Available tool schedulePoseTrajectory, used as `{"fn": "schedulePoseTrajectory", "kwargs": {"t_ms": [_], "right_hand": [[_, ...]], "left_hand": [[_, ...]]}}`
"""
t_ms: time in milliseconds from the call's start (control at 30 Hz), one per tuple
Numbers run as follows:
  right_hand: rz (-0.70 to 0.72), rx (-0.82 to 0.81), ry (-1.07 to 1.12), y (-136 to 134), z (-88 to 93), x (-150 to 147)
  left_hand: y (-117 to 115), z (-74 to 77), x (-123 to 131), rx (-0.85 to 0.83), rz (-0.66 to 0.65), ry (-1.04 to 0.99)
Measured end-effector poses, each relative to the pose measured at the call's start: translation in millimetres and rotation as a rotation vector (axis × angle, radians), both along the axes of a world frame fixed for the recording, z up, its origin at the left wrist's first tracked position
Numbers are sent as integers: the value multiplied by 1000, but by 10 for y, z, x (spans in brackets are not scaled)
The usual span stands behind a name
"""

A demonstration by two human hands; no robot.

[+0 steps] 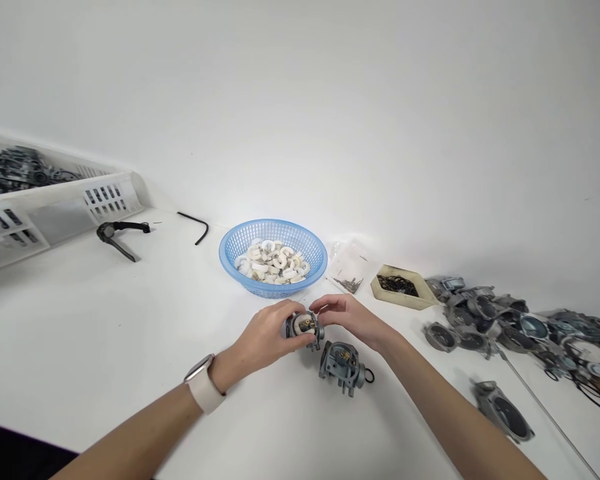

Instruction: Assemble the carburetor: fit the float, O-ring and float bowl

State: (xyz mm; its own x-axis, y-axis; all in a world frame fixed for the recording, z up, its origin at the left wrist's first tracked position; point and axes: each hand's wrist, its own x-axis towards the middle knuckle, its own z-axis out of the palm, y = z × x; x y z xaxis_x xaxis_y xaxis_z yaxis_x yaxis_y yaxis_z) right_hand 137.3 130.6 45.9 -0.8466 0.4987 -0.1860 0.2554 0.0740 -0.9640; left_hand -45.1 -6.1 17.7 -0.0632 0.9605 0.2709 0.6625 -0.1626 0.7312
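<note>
My left hand, with a watch on its wrist, grips a small metal carburetor body just above the white table. A white ring-shaped float sits in its open side, around brass parts. My right hand is at the carburetor's upper right edge, its thumb and fingers drawn together. Whatever is between those fingertips is too small or hidden to make out. Below stands a second carburetor body with its open side up and brass parts inside. A black O-ring lies against its right end.
Behind my hands is a blue basket of white floats. To its right lie a plastic bag with thin pins and a cream tray of black rings. Metal bowls pile up at right. A white crate and bent black tube are left.
</note>
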Motion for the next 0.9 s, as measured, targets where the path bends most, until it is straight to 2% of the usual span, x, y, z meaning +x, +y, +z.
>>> {"fn": "schedulePoseTrajectory", "kwargs": {"t_ms": [500,900], "right_hand": [[82,357,98,-30,-10,54],[86,446,126,-90,-13,59]], "left_hand": [[12,-1,-16,-18,-4,-11],[10,3,-30,-29,-56,-23]]}}
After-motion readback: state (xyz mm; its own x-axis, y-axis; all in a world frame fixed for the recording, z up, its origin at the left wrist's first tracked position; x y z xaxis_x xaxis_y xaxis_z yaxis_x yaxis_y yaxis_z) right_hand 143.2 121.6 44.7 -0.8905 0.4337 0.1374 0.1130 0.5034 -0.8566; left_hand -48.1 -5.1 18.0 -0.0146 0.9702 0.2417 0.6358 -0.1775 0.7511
